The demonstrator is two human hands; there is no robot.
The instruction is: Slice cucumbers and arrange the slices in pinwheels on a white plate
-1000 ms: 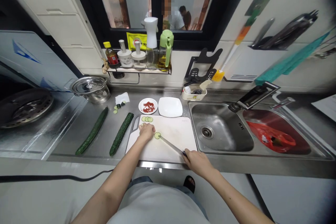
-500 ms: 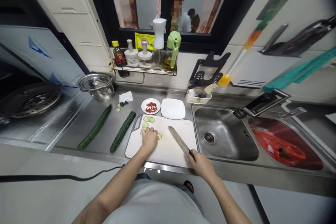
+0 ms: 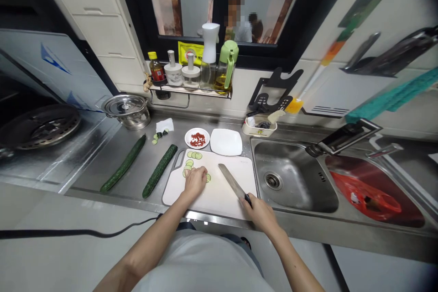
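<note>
My right hand (image 3: 259, 212) is closed around the black handle of a knife (image 3: 232, 181). Its blade slants over the right half of the white cutting board (image 3: 219, 198), apart from the cucumber slices. On the board's left half rests my left hand (image 3: 195, 181), fingers bent together; what lies under them is hidden. A cucumber slice (image 3: 208, 178) shows just right of its fingertips. More cucumber slices (image 3: 194, 155) overlap near the board's top left, with others partly covered beside the left hand. Two dark green cucumbers, one nearer (image 3: 159, 171) and one farther (image 3: 123, 164), lie left of the board.
Behind the board stand a plate of chopped red pieces (image 3: 197, 139) and a white square plate (image 3: 226, 142). Cucumber ends (image 3: 160, 135) lie near a lidded pot (image 3: 127, 110). On the right is the sink (image 3: 294, 182), with a red bag (image 3: 367, 196) in its second basin.
The knife has pulled away from the slice toward the right. My left hand has moved down over the slices, and several slices now show along the board's left side. The view has shifted slightly.
</note>
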